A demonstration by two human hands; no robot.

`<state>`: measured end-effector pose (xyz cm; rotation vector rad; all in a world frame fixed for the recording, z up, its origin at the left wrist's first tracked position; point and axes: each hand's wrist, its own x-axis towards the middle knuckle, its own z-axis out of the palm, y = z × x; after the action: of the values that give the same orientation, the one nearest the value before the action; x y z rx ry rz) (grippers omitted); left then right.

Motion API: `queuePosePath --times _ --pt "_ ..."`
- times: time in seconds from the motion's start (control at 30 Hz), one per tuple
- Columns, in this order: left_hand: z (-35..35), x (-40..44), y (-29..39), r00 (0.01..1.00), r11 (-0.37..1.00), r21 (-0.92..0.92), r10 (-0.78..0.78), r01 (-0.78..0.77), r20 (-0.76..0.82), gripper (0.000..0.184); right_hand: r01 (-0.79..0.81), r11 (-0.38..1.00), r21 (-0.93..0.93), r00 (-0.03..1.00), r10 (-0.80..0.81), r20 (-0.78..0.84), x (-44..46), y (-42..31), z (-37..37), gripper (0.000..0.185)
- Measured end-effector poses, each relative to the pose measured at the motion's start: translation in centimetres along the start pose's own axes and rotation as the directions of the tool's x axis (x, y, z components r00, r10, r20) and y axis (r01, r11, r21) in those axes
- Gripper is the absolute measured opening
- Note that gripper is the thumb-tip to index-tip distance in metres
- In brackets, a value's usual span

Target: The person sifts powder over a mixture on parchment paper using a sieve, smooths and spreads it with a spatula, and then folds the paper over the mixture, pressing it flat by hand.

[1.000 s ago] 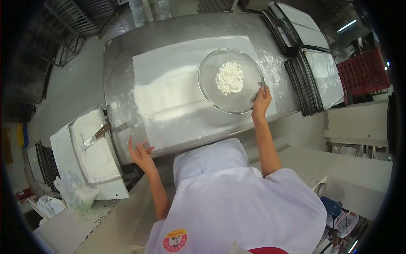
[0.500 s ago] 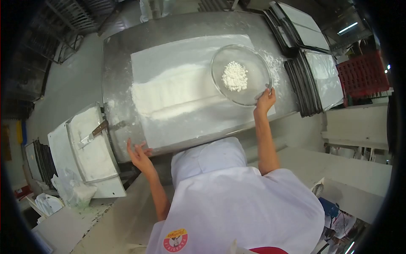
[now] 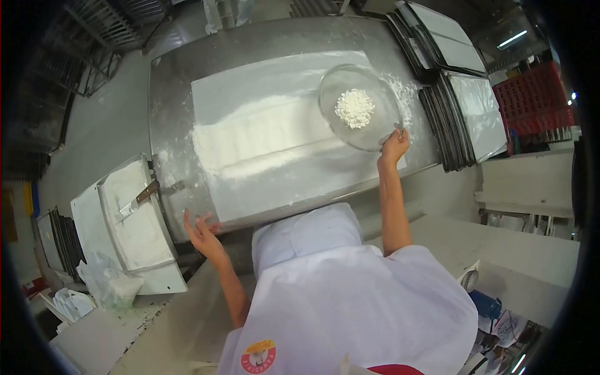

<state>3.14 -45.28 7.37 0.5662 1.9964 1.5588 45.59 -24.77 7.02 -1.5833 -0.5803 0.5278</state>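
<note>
R hand (image 3: 394,148) is clasped on the rim of the sieve (image 3: 378,82), at its near R side, w/ fingers & thumb narrowed abt. it. The sieve is held over the R end of the sheet (image 3: 275,195), w/ white lumps (image 3: 355,109) heaped nr its middle; height above the sheet can't be judged.

L hand (image 3: 205,240) is held w/ fingers spread wide & nothing gripped, nr the front L corner of the tabletop (image 3: 172,94); contact w/ the edge can't be made out.

A broad band of white powder (image 3: 250,139) is spread along the sheet, L of the sieve. More powder is scattered on bare metal past both ends of the sheet.

On the far L, a knife (image 3: 147,191), brown-handled, is laid on a white-coated tray (image 3: 147,237), which is set on a white board (image 3: 92,219). A bag (image 3: 114,281) is placed nr the board's front corner.

On the R, dark trays (image 3: 445,128) are stacked, w/ a 2nd stack (image 3: 437,34) set behind; a red crate (image 3: 534,103) is seen beyond
</note>
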Motion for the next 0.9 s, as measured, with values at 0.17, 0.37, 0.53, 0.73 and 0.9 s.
queuePosePath --times 0.17,0.37,0.53,0.73,0.9 --pt "0.2 -0.1 -0.3 1.0 1.0 -0.017 -0.009 0.009 -0.005 0.043 -0.011 1.0 -0.008 0.997 0.01 -0.077 2.3 1.8 -1.4 0.024" --pt "0.4 0.1 -0.1 1.0 0.999 -0.038 -0.02 0.02 -0.014 0.043 -0.045 0.998 0.038 0.983 0.051 -0.174 4.3 1.4 -1.2 0.019" --pt "0.4 0.2 -0.3 0.999 0.998 -0.048 -0.044 0.043 -0.011 0.042 0.031 0.998 -0.051 0.999 -0.029 0.044 2.9 1.1 -0.4 0.02" --pt "-0.6 0.5 -0.6 0.999 0.998 -0.048 -0.031 0.03 -0.013 0.042 0.04 0.998 -0.045 0.954 -0.024 0.3 -2.7 -0.7 2.4 0.024" --pt "-2.3 0.8 -1.2 0.999 0.999 -0.048 0.02 -0.022 -0.047 0.042 -0.029 0.998 -0.047 0.935 0.044 0.352 -7.0 -0.9 5.2 0.025"
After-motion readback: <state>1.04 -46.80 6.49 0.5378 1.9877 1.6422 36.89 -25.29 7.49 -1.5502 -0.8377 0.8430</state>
